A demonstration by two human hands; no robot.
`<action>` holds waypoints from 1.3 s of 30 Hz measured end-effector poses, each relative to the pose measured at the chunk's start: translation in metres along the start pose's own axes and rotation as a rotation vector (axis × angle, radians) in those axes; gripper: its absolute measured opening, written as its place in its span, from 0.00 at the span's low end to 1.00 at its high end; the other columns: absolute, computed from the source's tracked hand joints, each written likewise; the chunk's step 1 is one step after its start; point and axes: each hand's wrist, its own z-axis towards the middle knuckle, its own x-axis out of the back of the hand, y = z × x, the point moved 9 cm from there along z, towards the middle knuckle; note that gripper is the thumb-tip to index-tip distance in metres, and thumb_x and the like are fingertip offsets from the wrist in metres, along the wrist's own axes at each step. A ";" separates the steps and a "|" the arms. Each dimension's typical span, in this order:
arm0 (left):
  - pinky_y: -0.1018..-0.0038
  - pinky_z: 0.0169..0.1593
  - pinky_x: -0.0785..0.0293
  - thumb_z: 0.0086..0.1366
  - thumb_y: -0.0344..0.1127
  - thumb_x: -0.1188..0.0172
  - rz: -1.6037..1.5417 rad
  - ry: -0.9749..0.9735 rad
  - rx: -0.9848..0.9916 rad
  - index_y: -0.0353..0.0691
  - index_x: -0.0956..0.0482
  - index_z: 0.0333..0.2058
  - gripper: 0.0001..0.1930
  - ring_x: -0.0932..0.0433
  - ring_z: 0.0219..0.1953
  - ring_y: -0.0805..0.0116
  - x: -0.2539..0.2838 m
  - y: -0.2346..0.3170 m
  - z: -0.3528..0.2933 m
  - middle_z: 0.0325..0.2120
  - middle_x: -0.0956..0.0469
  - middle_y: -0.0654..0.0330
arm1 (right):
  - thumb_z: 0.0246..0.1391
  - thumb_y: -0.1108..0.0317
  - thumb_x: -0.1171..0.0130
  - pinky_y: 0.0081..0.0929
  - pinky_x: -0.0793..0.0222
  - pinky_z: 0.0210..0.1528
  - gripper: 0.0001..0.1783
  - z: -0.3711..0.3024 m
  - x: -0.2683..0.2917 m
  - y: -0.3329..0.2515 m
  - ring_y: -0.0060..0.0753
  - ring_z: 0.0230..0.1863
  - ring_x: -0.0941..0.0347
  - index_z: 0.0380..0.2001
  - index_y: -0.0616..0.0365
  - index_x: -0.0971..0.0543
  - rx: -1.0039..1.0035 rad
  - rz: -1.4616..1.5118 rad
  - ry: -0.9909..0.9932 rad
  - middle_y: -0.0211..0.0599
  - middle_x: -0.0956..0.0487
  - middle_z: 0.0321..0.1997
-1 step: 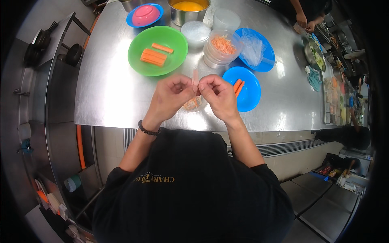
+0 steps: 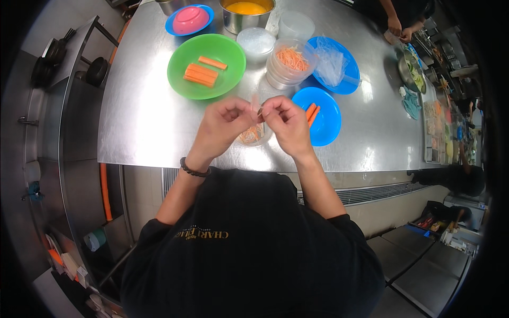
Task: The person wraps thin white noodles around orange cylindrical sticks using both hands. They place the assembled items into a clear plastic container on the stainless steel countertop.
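Observation:
Above a clear round tub (image 2: 255, 139) holding pale orange shreds, my two hands meet with fingertips pinched. Between the fingers of my left hand (image 2: 228, 119) a thin, pale pink piece of crab stick (image 2: 255, 100) points upward. My right hand (image 2: 286, 123) pinches at the same piece from the other side; its fingertips partly cover it. Left of the hands, a green bowl (image 2: 183, 90) carries several orange crab sticks (image 2: 200, 75). A blue bowl (image 2: 330, 127) with orange sticks (image 2: 312, 113) lies just beyond my right hand.
Stacked clear tubs (image 2: 283, 77) topped with shreds stand ahead, beside a lidded tub (image 2: 256, 41). Farther off are a steel pot (image 2: 238, 22) of yellow liquid, a pink bowl (image 2: 191, 19) and a blue bowl (image 2: 350, 82) with clear plastic bags (image 2: 330, 63). Another person's hands (image 2: 400, 29) work at the far right.
My fingertips have drawn slightly apart, the right ones shifting a little rightward. The bowls and tubs stay where they were.

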 end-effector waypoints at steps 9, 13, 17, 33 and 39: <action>0.85 0.28 0.37 0.61 0.29 0.44 0.001 0.066 0.041 0.32 0.25 0.33 0.05 0.33 0.24 0.84 0.005 -0.003 0.001 0.24 0.26 0.66 | 0.51 0.78 0.48 0.19 0.29 0.36 0.04 0.007 0.013 0.028 0.24 0.31 0.25 0.32 0.65 0.27 -0.137 0.194 0.052 0.36 0.23 0.30; 0.86 0.30 0.35 0.62 0.28 0.44 0.091 0.056 0.020 0.32 0.25 0.34 0.05 0.30 0.27 0.83 0.003 -0.002 0.000 0.26 0.24 0.65 | 0.54 0.75 0.46 0.18 0.30 0.35 0.04 0.001 -0.007 0.011 0.20 0.31 0.26 0.33 0.64 0.26 -0.130 0.075 -0.028 0.34 0.22 0.30; 0.85 0.33 0.32 0.62 0.27 0.44 0.112 0.058 0.005 0.32 0.25 0.34 0.05 0.27 0.29 0.82 0.003 -0.003 0.000 0.27 0.23 0.64 | 0.54 0.73 0.45 0.17 0.30 0.35 0.05 -0.001 -0.007 0.009 0.18 0.31 0.26 0.32 0.64 0.26 -0.084 0.028 -0.017 0.32 0.23 0.29; 0.83 0.35 0.31 0.61 0.27 0.43 0.109 0.033 -0.017 0.33 0.24 0.34 0.04 0.26 0.30 0.80 0.000 -0.001 -0.004 0.26 0.24 0.65 | 0.54 0.75 0.46 0.18 0.30 0.34 0.05 -0.001 -0.008 0.016 0.20 0.30 0.26 0.34 0.64 0.26 -0.161 0.163 -0.064 0.34 0.23 0.30; 0.83 0.36 0.29 0.60 0.27 0.42 0.166 0.036 -0.034 0.31 0.25 0.34 0.05 0.25 0.32 0.79 -0.002 0.004 -0.003 0.28 0.23 0.62 | 0.55 0.72 0.43 0.16 0.30 0.34 0.07 -0.002 -0.005 0.004 0.17 0.31 0.27 0.35 0.64 0.25 -0.070 0.034 -0.049 0.33 0.21 0.31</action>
